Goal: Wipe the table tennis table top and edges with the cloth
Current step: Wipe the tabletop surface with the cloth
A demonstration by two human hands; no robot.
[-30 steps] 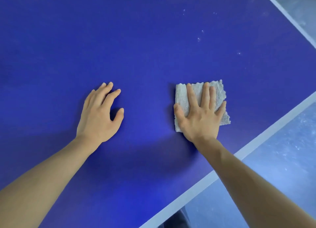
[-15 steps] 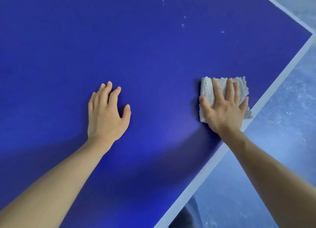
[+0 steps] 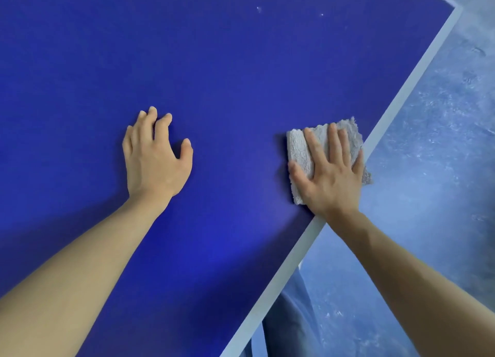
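The dark blue table tennis table [image 3: 241, 75] fills most of the view, with a pale edge line [image 3: 396, 107] running diagonally on the right. A folded grey cloth [image 3: 300, 147] lies flat at that edge, one corner hanging over it. My right hand [image 3: 332, 177] presses flat on the cloth with straight, spread fingers. Further left, my left hand [image 3: 155, 158] rests on the bare table top with its fingers slightly bent.
A few small white specks [image 3: 259, 8] sit on the table top far up. Beyond the edge lies a mottled blue-grey floor [image 3: 442, 155]. Part of my trouser leg [image 3: 289, 324] shows below the table edge.
My right hand has slid the cloth rightward across the table to the white edge, where a corner now overhangs. My left hand stays planted on the table.
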